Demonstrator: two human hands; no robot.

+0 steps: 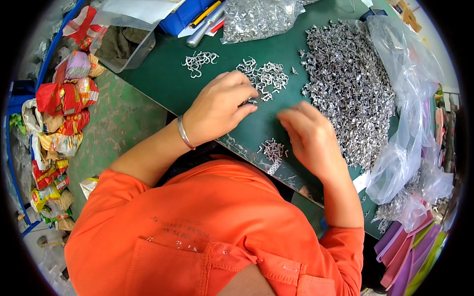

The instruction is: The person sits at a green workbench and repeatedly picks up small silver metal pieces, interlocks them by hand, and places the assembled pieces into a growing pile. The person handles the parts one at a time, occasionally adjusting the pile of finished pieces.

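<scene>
Metal piece in hand: a small dark metal piece [251, 101] sits at the fingertips of the left hand, above the green surface [168, 61], just below the nearer cluster.
Left hand [217, 106]: back of the hand upward, fingers bent, thumb and index closed on that piece; a silver bracelet [185, 132] rings the wrist.
Right hand [311, 135]: blurred, fingers curled inward, apart from the left hand; whether they grip anything, I cannot tell.
Curved silver pieces: 2 loose groups lie beyond the left hand, the nearer cluster [271, 78] by its fingers and the farther cluster [200, 61] to the left.
Small pinkish heap [272, 149]: near the front edge, between the forearms, beside a pale strip [274, 167].
Large heap [345, 89]: many small silver parts spread on the right, beyond the right hand, with a clear plastic sheet [407, 93] along its right side.
Far edge: a clear bag [256, 19] full of metal parts; left of it a red pen [217, 26], a silver-coloured tool [205, 32], a yellow pen [205, 14] and a blue bin [180, 18].
Left corner: a clear plastic box [140, 56] holding a dark cloth [121, 44].
Outer left: colourful packets [64, 98] in a pile over the worn green floor [123, 111].
Outer right: purple and pink strips [407, 251].
</scene>
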